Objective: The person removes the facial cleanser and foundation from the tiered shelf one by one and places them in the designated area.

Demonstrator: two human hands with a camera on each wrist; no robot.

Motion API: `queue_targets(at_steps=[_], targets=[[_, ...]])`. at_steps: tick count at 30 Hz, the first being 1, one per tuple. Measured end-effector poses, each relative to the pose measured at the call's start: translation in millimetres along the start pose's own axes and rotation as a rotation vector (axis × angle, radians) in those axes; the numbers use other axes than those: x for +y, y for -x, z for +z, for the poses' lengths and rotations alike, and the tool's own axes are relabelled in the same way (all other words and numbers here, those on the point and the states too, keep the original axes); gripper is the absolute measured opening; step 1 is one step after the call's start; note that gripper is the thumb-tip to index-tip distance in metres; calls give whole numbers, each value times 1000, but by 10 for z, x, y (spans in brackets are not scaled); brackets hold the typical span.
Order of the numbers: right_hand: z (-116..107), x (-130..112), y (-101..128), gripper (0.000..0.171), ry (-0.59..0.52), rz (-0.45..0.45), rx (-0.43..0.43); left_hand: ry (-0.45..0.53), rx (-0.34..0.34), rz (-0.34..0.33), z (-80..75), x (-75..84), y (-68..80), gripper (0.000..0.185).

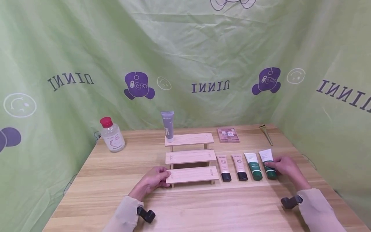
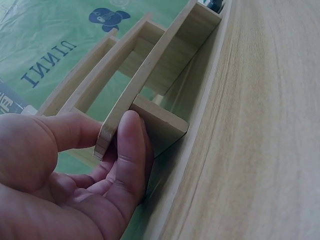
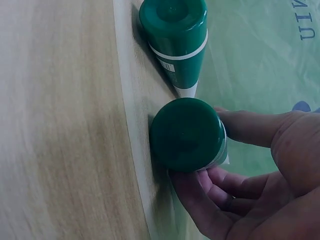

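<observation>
The green tube (image 1: 269,167), rightmost of four lying on the desk (image 1: 220,206), is pinched in my right hand (image 1: 285,166), while my left hand (image 1: 155,178) pinches the wooden step shelf's (image 1: 192,174) near-left end.

2 green-capped white tubes (image 1: 261,164), 2 beige black-capped tubes (image 1: 232,167), grey tube (image 1: 167,125), red-capped clear bottle (image 1: 112,134), pale wood-grain bench (image 1: 203,206).

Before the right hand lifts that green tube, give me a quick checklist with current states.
1. Right hand grips the rightmost green tube, fingers curled round it near the cap: ok.
2. Neighbouring green tube lies apart from the gripped one: ok.
3. Left hand holds the stepped wooden rack at its lowest shelf: ok.
4. Grey tube stands upright on the top shelf: ok.
5. Middle and lowest shelves free: ok.
6. Cap tightness: cannot tell.
</observation>
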State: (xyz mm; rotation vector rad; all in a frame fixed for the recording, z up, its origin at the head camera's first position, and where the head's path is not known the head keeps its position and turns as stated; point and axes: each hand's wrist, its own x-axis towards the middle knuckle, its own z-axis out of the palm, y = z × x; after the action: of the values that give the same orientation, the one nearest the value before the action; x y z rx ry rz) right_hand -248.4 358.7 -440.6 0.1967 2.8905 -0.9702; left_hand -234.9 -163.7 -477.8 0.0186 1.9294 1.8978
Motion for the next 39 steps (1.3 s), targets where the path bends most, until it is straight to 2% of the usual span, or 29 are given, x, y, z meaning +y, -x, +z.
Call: queue_targets(at_steps=[9, 16, 27, 35, 39], targets=[[12, 4, -14, 33, 12, -6, -12, -2, 3, 7, -7, -10, -16, 27], [-20, -10, 4, 46, 29, 15, -23, -4, 4, 9, -6, -10, -24, 26], [-59, 8, 36, 58, 42, 45, -46, -9, 12, 1, -2, -6, -12, 26], [-42, -12, 10, 57, 64, 25, -49, -2, 9, 9, -8, 10, 2, 22], [-63, -1, 18, 60, 51, 46, -64, -7, 12, 7, 5, 11, 3, 25]])
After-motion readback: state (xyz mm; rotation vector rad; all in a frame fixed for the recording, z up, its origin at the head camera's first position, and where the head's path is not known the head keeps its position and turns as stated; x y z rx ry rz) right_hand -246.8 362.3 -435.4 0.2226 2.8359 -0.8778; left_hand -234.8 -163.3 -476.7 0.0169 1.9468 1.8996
